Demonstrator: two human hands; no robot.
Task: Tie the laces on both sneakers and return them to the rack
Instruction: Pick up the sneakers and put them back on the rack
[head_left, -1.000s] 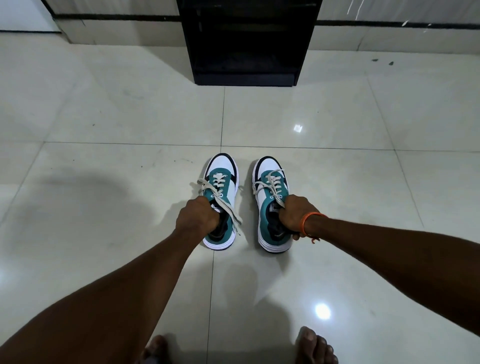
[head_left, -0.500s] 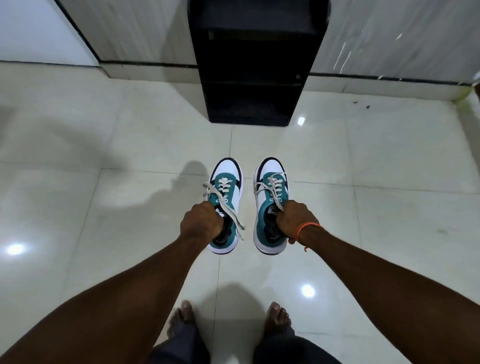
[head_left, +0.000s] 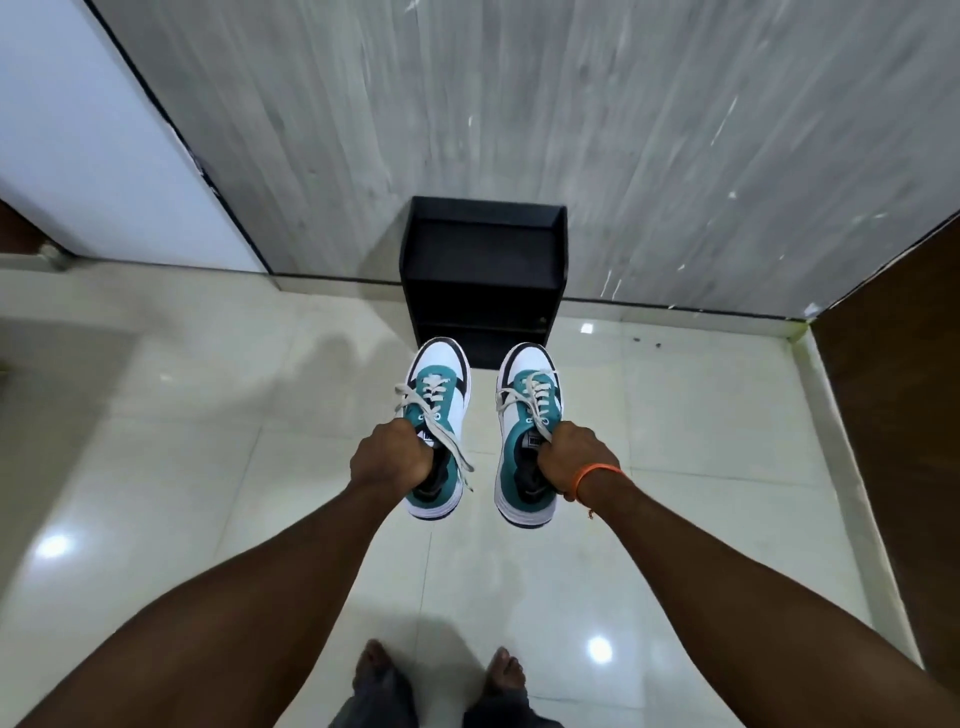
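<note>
Two white, teal and black sneakers hang in the air above the floor, toes pointing away from me. My left hand (head_left: 390, 454) grips the left sneaker (head_left: 441, 384) at its tongue and collar. My right hand (head_left: 576, 457), with an orange band on the wrist, grips the right sneaker (head_left: 527, 382) the same way. Both have pale laces tied in bows, with loose ends trailing over the sides. The black shoe rack (head_left: 484, 270) stands straight ahead against the wall, just beyond the toes, and its shelves look bare.
Glossy pale floor tiles (head_left: 208, 467) spread all around. A grey marble wall (head_left: 519, 130) backs the rack. A white door (head_left: 78, 130) is at the left and a brown wooden panel (head_left: 893, 415) at the right. My bare feet (head_left: 441, 670) show at the bottom.
Both sneakers have been lifted off the floor and carried forward toward the rack. My view has risen, so the rack and wall now show in full.
</note>
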